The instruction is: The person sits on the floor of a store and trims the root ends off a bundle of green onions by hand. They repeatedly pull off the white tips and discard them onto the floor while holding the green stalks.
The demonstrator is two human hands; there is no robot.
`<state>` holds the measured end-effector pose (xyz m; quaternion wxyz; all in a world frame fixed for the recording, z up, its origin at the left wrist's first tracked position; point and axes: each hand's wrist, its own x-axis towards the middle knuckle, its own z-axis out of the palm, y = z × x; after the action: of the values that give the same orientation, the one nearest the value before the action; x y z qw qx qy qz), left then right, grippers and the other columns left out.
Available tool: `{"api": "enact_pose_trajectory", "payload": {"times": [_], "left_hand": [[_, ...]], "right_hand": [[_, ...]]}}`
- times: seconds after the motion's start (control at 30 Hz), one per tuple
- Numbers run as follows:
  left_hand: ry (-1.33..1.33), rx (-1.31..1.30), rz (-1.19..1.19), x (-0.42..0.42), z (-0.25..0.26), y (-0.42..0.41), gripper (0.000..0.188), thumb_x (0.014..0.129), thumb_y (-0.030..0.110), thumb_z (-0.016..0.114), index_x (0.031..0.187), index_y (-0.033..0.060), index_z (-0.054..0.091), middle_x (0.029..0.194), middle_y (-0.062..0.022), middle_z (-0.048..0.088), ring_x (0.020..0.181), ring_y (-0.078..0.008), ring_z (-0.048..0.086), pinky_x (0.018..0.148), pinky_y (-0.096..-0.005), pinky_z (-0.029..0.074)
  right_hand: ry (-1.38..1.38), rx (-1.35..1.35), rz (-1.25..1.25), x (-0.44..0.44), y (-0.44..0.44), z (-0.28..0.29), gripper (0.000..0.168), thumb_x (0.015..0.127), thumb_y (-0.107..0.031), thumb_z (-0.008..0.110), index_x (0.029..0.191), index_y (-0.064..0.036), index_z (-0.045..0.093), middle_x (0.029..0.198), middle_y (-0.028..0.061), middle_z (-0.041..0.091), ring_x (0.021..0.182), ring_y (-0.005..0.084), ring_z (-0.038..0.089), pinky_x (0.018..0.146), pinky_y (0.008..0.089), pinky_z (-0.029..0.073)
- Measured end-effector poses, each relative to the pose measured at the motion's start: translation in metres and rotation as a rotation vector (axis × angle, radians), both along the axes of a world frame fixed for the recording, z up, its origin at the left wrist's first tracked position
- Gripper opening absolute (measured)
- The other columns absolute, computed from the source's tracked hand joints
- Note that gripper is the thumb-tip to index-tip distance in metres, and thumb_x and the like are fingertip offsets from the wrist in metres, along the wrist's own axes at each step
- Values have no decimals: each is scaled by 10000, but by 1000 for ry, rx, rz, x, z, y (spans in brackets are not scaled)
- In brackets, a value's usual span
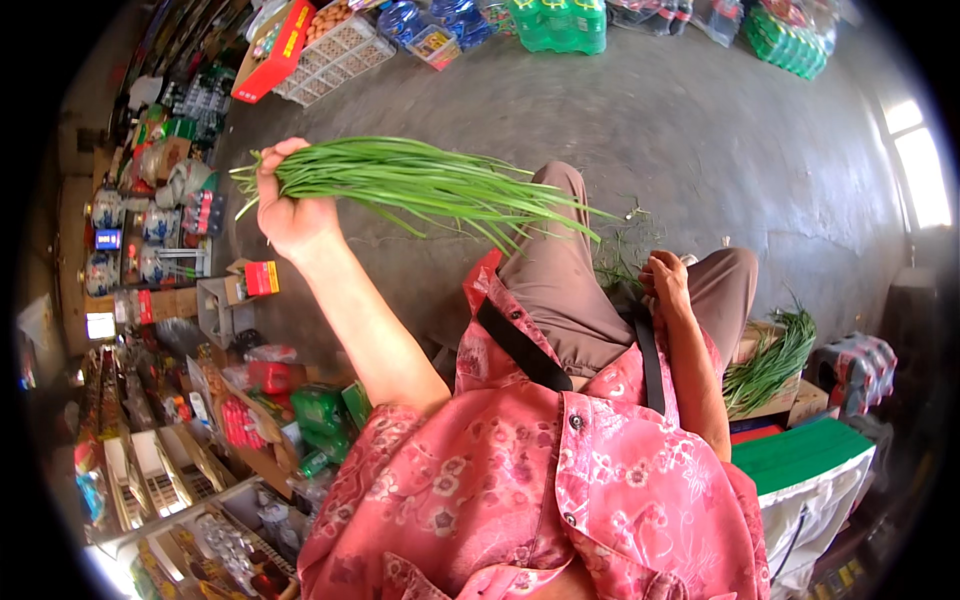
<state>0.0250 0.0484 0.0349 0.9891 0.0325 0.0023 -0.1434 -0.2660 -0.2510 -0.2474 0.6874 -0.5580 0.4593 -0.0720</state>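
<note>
My left hand (298,210) is raised out to the left, closed around the lower end of a bunch of long green Chinese chives (420,184). Their pale cut ends poke out past my fingers, and the leaf tips reach rightward over my knee. My right hand (666,279) hangs between my knees with its fingers curled; whether anything is in it cannot be made out. Below it, loose chive scraps (619,262) lie scattered on the concrete floor (675,135). To my right, another heap of chives (780,360) rests on a cardboard box (772,401).
A green-topped white box (806,454) stands close by my right side. Shrink-wrapped green bottles (559,26), a crate of eggs (337,60) and a red carton (274,52) line the far side. Shelves and boxes of packaged goods (255,420) crowd my left.
</note>
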Motion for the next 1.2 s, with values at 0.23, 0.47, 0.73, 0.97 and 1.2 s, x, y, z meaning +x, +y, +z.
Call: {"api": "enact_pose_trajectory", "payload": {"times": [0.23, 0.47, 0.73, 0.97, 1.2], "left_hand": [[-134, 188, 232, -21, -5, 23, 80, 779, 3, 509, 841, -2, 459, 664, -78, 486, 618, -200, 500, 677, -377, 445], [13, 398, 655, -69, -17, 162, 79, 836, 112, 501, 815, 39, 485, 657, -31, 490, 633, -193, 505, 757, -399, 431], [439, 513, 1282, -224, -89, 333, 230, 897, 190, 381, 732, 41, 443, 617, -44, 456, 584, -199, 492, 705, -403, 447], [784, 574, 1238, -280, -151, 363, 165, 849, 150, 451, 707, 67, 439, 609, -53, 454, 554, -197, 469, 595, -387, 428], [866, 2861, 132, -259, -50, 392, 217, 707, 172, 506, 860, 23, 549, 858, -193, 593, 798, -324, 585, 687, -437, 456]], "right_hand": [[139, -55, 299, 0, 5, 11, 242, 798, -188, 542, 951, -3, 570, 684, 62, 567, 549, 145, 535, 482, 237, 429], [43, -50, 556, -5, -3, -3, 190, 792, -126, 520, 918, 7, 570, 704, 68, 565, 575, 142, 532, 508, 263, 439], [111, -249, 884, 8, -20, -15, 209, 774, -46, 525, 963, 38, 556, 728, 127, 601, 640, 187, 590, 570, 297, 484], [439, 13, 774, 37, -17, -23, 278, 798, -145, 501, 1028, 11, 516, 713, 116, 584, 562, 200, 587, 476, 297, 507], [413, -19, 648, 21, -14, -19, 248, 786, -109, 489, 970, 39, 562, 722, 124, 595, 587, 189, 586, 492, 267, 485]]}}
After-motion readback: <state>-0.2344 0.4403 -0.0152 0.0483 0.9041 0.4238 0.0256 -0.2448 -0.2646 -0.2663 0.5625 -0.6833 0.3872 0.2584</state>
